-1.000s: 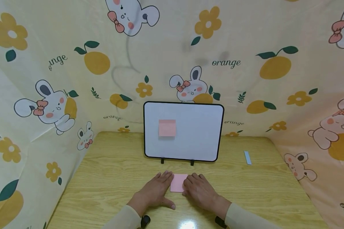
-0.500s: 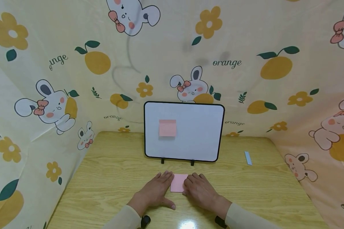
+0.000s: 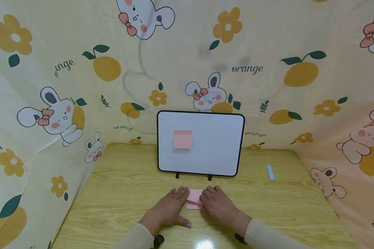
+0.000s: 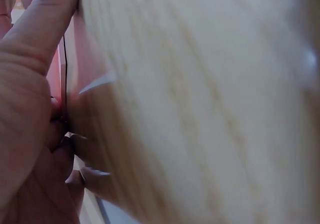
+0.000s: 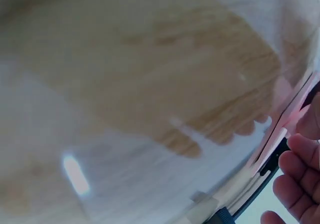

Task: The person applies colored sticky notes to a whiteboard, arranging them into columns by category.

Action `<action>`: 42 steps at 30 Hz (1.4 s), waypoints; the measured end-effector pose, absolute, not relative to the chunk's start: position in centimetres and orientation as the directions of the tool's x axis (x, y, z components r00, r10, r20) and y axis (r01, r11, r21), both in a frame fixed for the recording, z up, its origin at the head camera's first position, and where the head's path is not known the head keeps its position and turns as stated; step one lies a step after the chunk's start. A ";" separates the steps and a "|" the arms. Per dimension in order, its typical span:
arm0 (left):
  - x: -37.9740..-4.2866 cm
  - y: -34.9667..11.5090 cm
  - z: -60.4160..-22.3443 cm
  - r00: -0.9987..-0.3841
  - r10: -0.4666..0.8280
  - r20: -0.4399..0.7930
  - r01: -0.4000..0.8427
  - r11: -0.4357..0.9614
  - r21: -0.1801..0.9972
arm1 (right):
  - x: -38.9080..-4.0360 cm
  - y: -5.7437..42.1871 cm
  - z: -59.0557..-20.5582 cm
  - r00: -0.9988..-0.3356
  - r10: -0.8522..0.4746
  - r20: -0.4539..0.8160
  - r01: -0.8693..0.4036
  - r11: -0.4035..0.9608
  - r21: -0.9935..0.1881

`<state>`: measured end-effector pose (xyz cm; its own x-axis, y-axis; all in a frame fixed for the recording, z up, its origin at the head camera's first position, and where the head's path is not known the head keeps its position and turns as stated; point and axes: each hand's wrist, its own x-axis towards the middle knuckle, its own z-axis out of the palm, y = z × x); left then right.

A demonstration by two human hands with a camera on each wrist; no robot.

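Observation:
A pad of pink sticky notes (image 3: 192,206) lies on the table between both hands. My left hand (image 3: 167,207) rests with extended fingers along the pad's left edge, its thumb spread toward me. At the right side, my right hand (image 3: 219,206) pinches the top sheet (image 3: 194,195), whose near edge is lifted and bent up off the sheets below. In the right wrist view, the thumb and curled fingers (image 5: 296,176) sit at the raised pink paper (image 5: 272,146). Pink also shows past the left hand (image 4: 22,93) in the left wrist view.
Behind the hands stands a black-framed whiteboard (image 3: 215,148) on two small feet, with one pink sticky note (image 3: 182,139) on its left half. A light blue strip (image 3: 270,172) lies at the table's right. Patterned cloth (image 3: 249,41) encloses the back and sides.
The near edge of the pad's top sheet has come up and away from me with the right hand's fingers; it lay flat earlier. The left hand has stayed in place.

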<state>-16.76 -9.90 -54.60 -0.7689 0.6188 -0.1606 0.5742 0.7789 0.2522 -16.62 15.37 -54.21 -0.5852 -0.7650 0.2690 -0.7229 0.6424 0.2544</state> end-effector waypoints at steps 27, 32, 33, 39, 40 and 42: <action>-16.7 -9.7 -54.5 -0.774 0.604 -0.189 0.552 0.790 0.267 | -16.7 14.9 -54.1 -0.665 -0.728 0.165 -0.686 0.683 0.250; -16.8 -9.6 -54.5 -0.772 0.609 -0.179 0.561 0.787 0.256 | -16.7 14.9 -54.2 -0.658 -0.733 0.171 -0.686 0.677 0.265; -16.8 -9.6 -54.5 -0.773 0.609 -0.179 0.561 0.787 0.256 | -16.8 14.8 -54.2 -0.654 -0.735 0.178 -0.687 0.676 0.268; -16.8 -9.7 -54.4 -0.772 0.609 -0.182 0.558 0.787 0.264 | -16.8 14.9 -54.4 -0.645 -0.738 0.201 -0.687 0.674 0.271; -16.7 -9.7 -54.4 -0.772 0.609 -0.182 0.558 0.786 0.267 | -16.8 14.9 -54.4 -0.644 -0.738 0.201 -0.687 0.673 0.272; -16.7 -9.7 -54.5 -0.771 0.610 -0.182 0.557 0.786 0.269 | -16.8 14.9 -54.4 -0.640 -0.740 0.206 -0.688 0.672 0.276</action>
<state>-16.69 -9.70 -54.46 -0.7714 0.6097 -0.1824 0.5571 0.7855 0.2695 -16.75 14.86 -54.38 -0.6403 -0.7401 0.2056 -0.6876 0.6715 0.2761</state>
